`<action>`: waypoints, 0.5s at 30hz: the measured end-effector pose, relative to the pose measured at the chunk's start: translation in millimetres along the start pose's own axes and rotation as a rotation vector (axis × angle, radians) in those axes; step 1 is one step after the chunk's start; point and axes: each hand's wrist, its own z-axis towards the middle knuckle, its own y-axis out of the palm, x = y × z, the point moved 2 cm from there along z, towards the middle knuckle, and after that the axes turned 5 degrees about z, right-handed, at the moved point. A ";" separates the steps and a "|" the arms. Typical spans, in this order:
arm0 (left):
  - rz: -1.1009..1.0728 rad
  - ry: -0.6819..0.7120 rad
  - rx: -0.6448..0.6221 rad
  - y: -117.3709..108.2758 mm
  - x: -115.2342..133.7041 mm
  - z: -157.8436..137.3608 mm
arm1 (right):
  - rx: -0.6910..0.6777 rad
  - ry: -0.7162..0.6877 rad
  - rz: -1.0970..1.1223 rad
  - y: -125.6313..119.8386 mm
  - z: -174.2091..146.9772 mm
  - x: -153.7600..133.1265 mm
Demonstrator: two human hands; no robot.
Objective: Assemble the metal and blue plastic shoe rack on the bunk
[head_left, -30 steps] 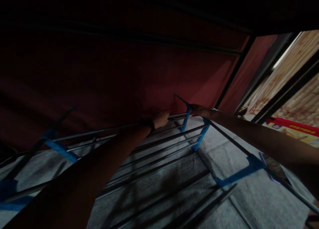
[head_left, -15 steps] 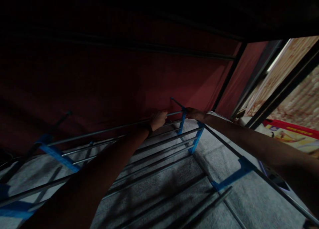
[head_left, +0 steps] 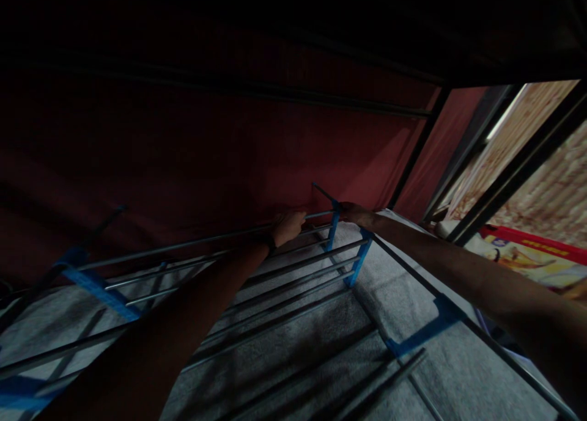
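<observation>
A rack of metal tubes (head_left: pixel 293 285) with blue plastic brackets lies across the grey surface below me. My left hand (head_left: pixel 288 226) is closed around its far tube, near that tube's right end. Just to the right, my right hand (head_left: pixel 354 214) is wrapped at the blue bracket (head_left: pixel 334 224) where this tube ends; its fingers are partly hidden in shadow. A thin tube sticks out past that bracket toward the red wall. Nearer to me, another blue bracket (head_left: pixel 426 328) joins the right side tube, and one tube beside it has a free end.
A dark red wall (head_left: pixel 257 158) with black metal bars rises close behind the rack. On the right are a black frame post (head_left: pixel 513 164), a red and yellow printed package (head_left: pixel 532 256) and a rusty corrugated sheet (head_left: pixel 554 183). Grey fabric-like material (head_left: pixel 495 372) lies under the tubes.
The view has shifted slightly, and the rack's left end appears a little farther left. Both hands keep their places on the rack.
</observation>
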 end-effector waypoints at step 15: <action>-0.184 0.009 -0.101 -7.0 -6.6 10.6 | -0.051 -0.027 -0.059 6.5 -3.5 -8.7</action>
